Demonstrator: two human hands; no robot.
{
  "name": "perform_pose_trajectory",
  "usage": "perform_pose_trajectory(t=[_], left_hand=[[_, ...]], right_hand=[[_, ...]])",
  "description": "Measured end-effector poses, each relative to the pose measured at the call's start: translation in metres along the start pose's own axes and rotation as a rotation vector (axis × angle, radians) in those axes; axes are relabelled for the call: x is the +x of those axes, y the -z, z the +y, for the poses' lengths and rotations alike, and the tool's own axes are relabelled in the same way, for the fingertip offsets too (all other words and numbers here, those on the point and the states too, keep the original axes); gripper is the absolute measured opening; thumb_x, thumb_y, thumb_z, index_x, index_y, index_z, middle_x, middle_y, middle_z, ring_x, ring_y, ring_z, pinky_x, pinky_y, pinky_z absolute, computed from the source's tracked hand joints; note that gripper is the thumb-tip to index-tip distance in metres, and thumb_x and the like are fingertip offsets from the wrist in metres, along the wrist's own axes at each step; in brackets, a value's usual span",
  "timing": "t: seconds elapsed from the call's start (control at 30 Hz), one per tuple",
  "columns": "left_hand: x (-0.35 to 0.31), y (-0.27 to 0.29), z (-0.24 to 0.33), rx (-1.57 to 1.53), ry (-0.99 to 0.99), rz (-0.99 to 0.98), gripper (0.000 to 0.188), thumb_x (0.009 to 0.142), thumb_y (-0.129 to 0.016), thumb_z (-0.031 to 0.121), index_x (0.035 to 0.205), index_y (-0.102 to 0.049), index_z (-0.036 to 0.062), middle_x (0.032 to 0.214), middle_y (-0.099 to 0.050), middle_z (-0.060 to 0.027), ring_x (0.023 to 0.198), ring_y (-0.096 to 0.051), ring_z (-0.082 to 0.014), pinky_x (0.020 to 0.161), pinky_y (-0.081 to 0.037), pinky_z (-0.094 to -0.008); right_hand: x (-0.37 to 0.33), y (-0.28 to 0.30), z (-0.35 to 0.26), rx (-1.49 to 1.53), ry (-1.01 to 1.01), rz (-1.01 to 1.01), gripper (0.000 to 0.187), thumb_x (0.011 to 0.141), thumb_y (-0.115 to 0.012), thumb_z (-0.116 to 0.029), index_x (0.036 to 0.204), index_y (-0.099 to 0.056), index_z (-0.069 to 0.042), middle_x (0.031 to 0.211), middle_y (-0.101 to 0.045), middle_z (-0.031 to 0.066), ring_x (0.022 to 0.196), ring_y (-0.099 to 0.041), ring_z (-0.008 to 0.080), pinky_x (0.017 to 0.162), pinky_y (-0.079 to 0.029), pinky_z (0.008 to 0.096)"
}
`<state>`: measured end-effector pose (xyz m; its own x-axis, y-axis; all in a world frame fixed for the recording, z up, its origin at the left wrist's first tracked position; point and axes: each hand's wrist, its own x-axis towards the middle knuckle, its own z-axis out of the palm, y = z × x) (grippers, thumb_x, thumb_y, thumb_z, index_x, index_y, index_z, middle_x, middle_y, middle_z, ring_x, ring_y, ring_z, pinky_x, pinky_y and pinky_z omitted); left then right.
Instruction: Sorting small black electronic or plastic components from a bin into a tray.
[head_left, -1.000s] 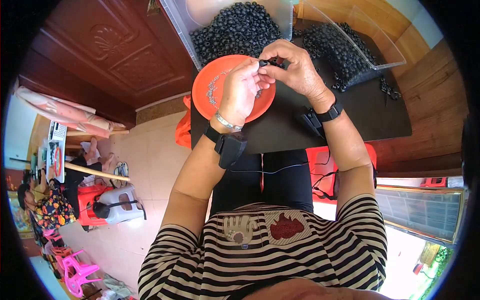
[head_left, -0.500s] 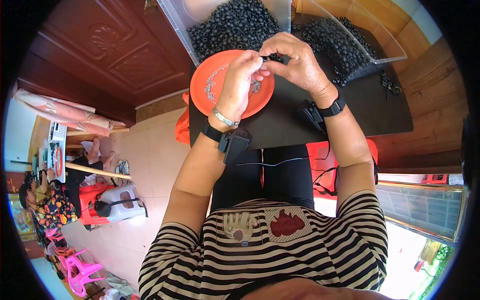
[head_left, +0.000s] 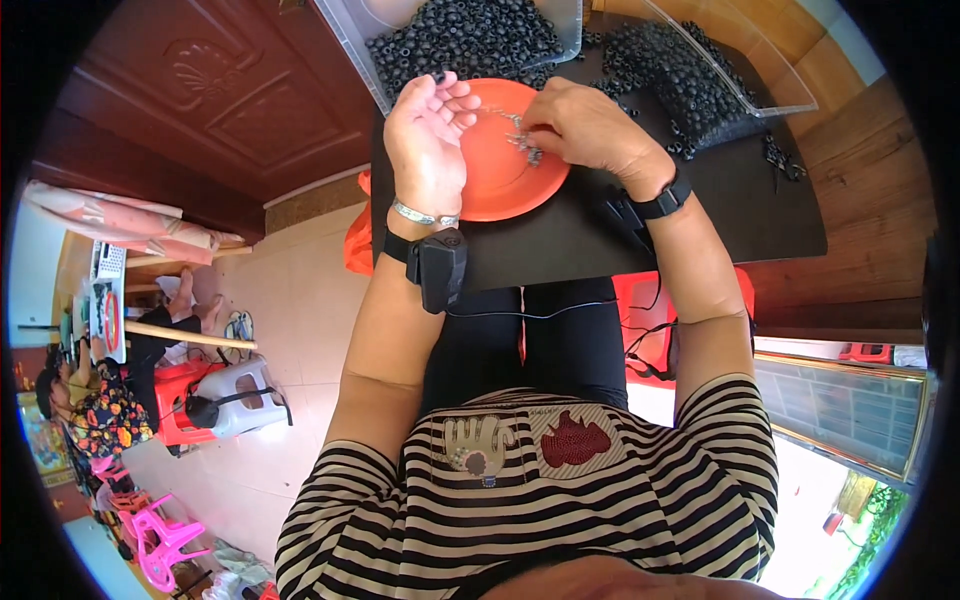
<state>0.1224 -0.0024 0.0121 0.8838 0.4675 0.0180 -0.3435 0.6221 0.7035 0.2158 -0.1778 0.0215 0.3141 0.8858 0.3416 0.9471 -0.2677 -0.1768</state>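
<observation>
Door (head_left: pixel 230 95), dark reddish brown, with carved panels, upper left. Cloth (head_left: pixel 135 228), pink and white, draped at far left. Co-worker (head_left: pixel 108 415), in a dark floral top, seated at left. Plastic stool (head_left: pixel 232 402), grey, standing just beside red seating (head_left: pixel 172 385). Footwear (head_left: pixel 238 335), a pair, on pale floor tiles (head_left: pixel 305 310). Stool (head_left: pixel 165 540), bright pink, lower left. Framed panel (head_left: pixel 845 410), glass-like, gold-edged, at right. Wooden panelling (head_left: pixel 850 230), brown, above it. Greenery (head_left: pixel 878 530), lower right, near the rim.

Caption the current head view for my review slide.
Left hand holding a small black part, right hand over silvery bits on an orange plate.
</observation>
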Motion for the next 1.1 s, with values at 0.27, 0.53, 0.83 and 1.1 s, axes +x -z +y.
perform_pose_trajectory(t=[0.27,0.53,0.83,1.1], left_hand=[[0.002,0.001,0.002,-0.021,0.007,0.051,0.025,0.087,-0.05,0.023,0.091,-0.058,-0.0002,0.087,-0.061,-0.0118,0.08,-0.058,-0.0246,0.072,-0.044,-0.0341],[-0.002,-0.005,0.002,-0.041,0.022,0.047,0.02,0.088,-0.05,0.022,0.087,-0.057,0.0026,0.079,-0.06,-0.0088,0.071,-0.058,-0.022,0.066,-0.043,-0.0317],[-0.004,-0.004,-0.002,-0.019,0.071,0.005,0.019,0.087,-0.05,0.021,0.086,-0.057,0.0031,0.078,-0.06,-0.0081,0.069,-0.059,-0.02,0.063,-0.044,-0.0295],[-0.006,-0.008,-0.011,0.083,0.115,-0.052,0.015,0.089,-0.048,0.021,0.088,-0.054,0.0073,0.083,-0.061,-0.0075,0.071,-0.059,-0.019,0.064,-0.044,-0.0289]], right_hand=[[0.001,0.004,0.008,0.051,-0.172,0.033,0.012,0.074,-0.06,-0.016,0.08,-0.066,-0.007,0.079,-0.064,0.0093,0.084,-0.06,0.0277,0.073,-0.048,0.0389],[0.002,0.0,0.003,0.049,-0.061,0.159,0.013,0.076,-0.06,-0.012,0.085,-0.065,-0.003,0.085,-0.063,0.0113,0.08,-0.06,0.0282,0.072,-0.048,0.0356],[-0.001,0.007,0.009,0.09,-0.314,-0.15,0.012,0.073,-0.063,-0.014,0.078,-0.063,-0.004,0.073,-0.063,0.0114,0.067,-0.061,0.0289,0.063,-0.048,0.0367],[0.0,-0.007,0.013,-0.04,-0.167,-0.141,0.012,0.072,-0.063,-0.014,0.075,-0.061,-0.003,0.074,-0.063,0.0126,0.069,-0.06,0.0314,0.062,-0.047,0.0393]])
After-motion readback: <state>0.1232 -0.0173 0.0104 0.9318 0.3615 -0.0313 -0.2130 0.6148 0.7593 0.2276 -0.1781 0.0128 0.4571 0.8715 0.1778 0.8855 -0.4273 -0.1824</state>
